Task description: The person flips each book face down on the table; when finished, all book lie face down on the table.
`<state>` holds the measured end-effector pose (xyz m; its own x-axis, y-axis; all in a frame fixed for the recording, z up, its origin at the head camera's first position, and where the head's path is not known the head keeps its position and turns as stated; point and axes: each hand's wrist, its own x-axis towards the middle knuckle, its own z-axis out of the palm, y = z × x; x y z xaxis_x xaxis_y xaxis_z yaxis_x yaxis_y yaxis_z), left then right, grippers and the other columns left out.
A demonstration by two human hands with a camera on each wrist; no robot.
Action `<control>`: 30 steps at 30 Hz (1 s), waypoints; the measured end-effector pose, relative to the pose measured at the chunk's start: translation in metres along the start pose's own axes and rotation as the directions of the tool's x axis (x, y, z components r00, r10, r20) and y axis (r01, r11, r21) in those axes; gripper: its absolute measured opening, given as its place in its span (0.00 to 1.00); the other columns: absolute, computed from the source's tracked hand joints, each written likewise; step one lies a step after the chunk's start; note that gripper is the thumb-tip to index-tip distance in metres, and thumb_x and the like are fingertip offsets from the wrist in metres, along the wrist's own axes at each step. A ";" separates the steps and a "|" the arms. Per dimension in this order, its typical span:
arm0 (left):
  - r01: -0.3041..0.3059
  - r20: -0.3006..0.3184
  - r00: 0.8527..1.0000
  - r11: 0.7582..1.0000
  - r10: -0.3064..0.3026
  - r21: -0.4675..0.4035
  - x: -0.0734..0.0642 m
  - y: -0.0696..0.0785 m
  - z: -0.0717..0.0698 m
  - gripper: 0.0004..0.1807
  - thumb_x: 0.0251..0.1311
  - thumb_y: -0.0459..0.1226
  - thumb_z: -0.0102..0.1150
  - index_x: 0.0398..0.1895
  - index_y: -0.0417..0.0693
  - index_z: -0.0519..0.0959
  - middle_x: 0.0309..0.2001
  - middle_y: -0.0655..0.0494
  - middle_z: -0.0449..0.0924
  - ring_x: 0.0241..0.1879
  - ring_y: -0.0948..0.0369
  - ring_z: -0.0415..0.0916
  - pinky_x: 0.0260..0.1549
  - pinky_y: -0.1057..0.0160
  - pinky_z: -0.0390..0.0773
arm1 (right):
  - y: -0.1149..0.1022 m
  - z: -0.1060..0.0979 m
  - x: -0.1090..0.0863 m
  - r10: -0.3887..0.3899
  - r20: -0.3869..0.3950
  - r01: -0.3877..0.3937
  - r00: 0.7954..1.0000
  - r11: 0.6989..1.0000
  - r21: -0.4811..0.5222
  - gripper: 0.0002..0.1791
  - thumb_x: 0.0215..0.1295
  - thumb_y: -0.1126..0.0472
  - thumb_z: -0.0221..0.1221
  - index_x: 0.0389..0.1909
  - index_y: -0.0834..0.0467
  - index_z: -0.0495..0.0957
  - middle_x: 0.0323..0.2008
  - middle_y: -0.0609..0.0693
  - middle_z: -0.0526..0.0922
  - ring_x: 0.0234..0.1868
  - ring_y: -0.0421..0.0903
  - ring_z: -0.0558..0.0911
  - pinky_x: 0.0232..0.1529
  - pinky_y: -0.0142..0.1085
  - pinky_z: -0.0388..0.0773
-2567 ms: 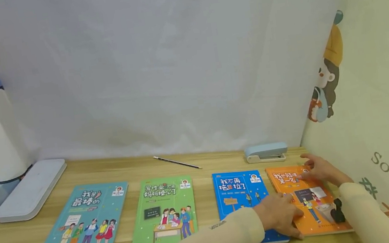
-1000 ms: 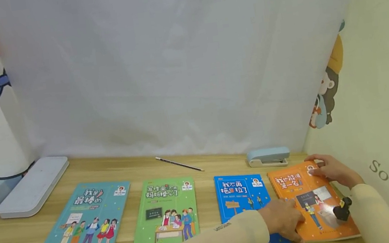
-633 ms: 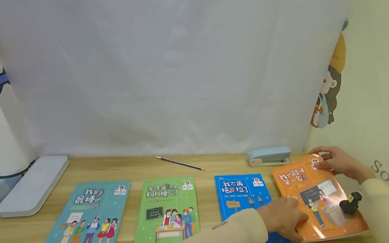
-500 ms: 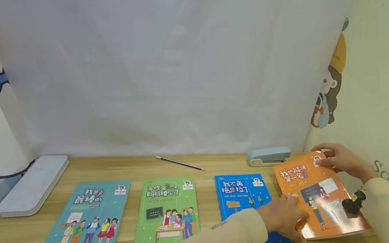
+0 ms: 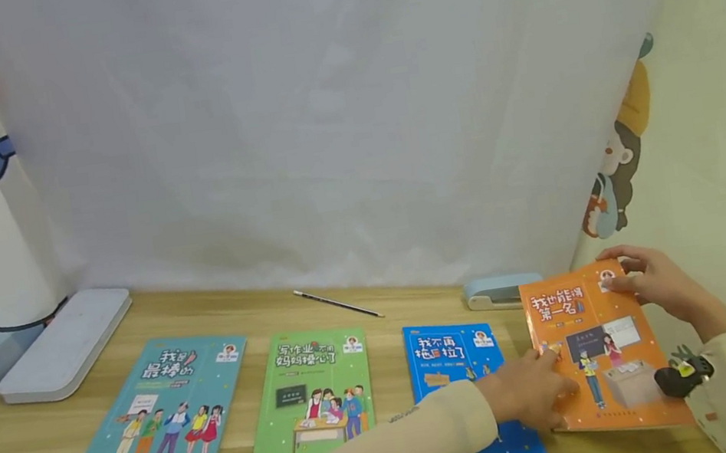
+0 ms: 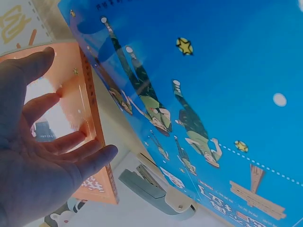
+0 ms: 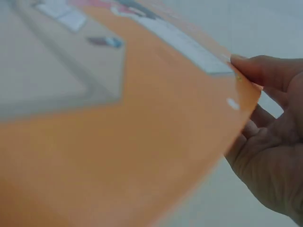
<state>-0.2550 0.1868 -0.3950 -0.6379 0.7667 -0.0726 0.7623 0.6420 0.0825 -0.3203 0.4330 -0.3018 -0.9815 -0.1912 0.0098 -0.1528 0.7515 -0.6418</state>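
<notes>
**Pale cloth (image 5: 293, 128), a wooden table (image 5: 235, 306), and 1 orange book (image 5: 608, 358) tilted up**

From where I stand, everything falls into place around the blue book (image 5: 437, 355), which lies flat. Farthest to its left is a white case (image 5: 66, 345), then a teal book (image 5: 153, 418), then a green book (image 5: 311, 381) nearer to it. A pencil (image 5: 339, 303) rests beyond it, to the left; a stapler (image 5: 494, 292) sits beyond it, to the right, partly hidden by the orange book. That one is just right of the blue book, its far end up off the wood; I can't tell whether its near edge touches.

I'd judge it light and bendy, a paperback, since the far right corner bows a little. The cover shines, so it may slip under dry fingers, and a hard squeeze could crease it. The 2 long edges look the best holds, thumb on the cover and fingers beneath.

The left hand (image 5: 529, 393) reaches over the blue book's right side, fingers loosely extended and touching the orange book's left edge, with no grip that I can see. The right hand (image 5: 664, 285), well right of the blue book, pinches the orange book's far right corner, thumb on the cover, fingers behind.
</notes>
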 end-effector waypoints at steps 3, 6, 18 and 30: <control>0.008 -0.008 1.000 1.000 -0.008 0.005 0.000 -0.002 -0.002 0.31 0.61 0.60 0.62 0.68 0.82 0.68 0.69 0.65 0.64 0.60 0.66 0.65 0.54 0.68 0.75 | -0.006 -0.004 0.000 -0.031 -0.057 0.030 0.998 1.000 -0.009 0.26 0.72 0.62 0.57 0.64 0.69 0.63 0.50 0.71 0.77 0.34 0.42 0.83 0.33 0.37 0.86; 0.009 -0.009 1.000 1.000 -0.009 -0.004 0.000 -0.004 -0.003 0.32 0.61 0.60 0.62 0.69 0.82 0.66 0.64 0.66 0.67 0.57 0.68 0.66 0.50 0.70 0.76 | -0.011 -0.008 -0.002 -0.066 -0.122 0.067 0.990 0.998 0.000 0.23 0.71 0.64 0.58 0.61 0.70 0.64 0.43 0.63 0.80 0.31 0.40 0.83 0.31 0.36 0.86; -0.091 -0.136 0.988 0.992 0.078 -0.090 -0.001 -0.007 -0.008 0.42 0.60 0.61 0.62 0.77 0.78 0.55 0.69 0.60 0.64 0.59 0.66 0.67 0.55 0.72 0.73 | -0.029 -0.017 -0.016 -0.046 -0.237 0.053 0.971 0.998 0.025 0.23 0.71 0.62 0.58 0.60 0.67 0.63 0.36 0.49 0.76 0.29 0.37 0.82 0.30 0.34 0.86; -0.280 -0.421 0.880 0.956 0.220 -0.085 -0.002 -0.006 -0.015 0.54 0.53 0.65 0.65 0.80 0.70 0.49 0.64 0.60 0.63 0.54 0.70 0.61 0.47 0.82 0.61 | -0.044 -0.018 -0.021 0.121 -0.244 -0.096 0.962 0.989 0.112 0.25 0.72 0.63 0.54 0.63 0.71 0.62 0.39 0.55 0.76 0.29 0.38 0.82 0.32 0.38 0.87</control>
<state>-0.2599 0.1810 -0.3805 -0.4401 0.8168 0.3731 0.8980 0.3998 0.1840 -0.2950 0.4148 -0.2598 -0.9911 0.0606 0.1189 -0.0444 0.6909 -0.7216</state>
